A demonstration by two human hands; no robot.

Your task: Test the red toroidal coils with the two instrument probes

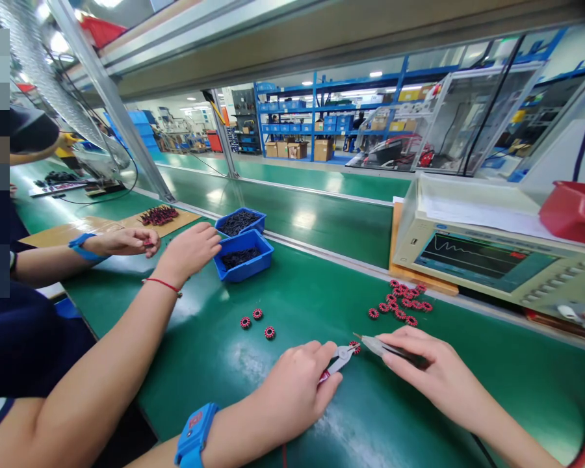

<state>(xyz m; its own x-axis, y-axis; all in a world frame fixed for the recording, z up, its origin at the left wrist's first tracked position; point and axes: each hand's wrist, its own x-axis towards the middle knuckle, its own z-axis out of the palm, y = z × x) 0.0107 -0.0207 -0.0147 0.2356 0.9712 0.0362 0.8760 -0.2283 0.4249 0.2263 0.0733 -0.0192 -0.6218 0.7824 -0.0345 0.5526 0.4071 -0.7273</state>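
My left hand [297, 383], with a blue wrist strap [197, 432], is closed around a metal, plier-like test clip [340, 357] with a red grip. Its jaws are at a small red-and-black wound ring core [355, 347] just above the green bench; whether they pinch its wire is too small to tell. My right hand [426, 357] grips a second metal test clip [377, 346] with a dark grip, its narrow tip pointing left beside the same core. Several similar cores [400, 302] lie grouped behind my right hand, and three loose cores [257, 314] lie left of the pliers-like clip.
A tester with a waveform screen [487, 260] stands at the right, a red bin [575, 211] on top. Blue bins [246, 263] hold black parts. At left, a co-worker's arm [141, 331] reaches toward them; the other hand [131, 240] holds a small red part.
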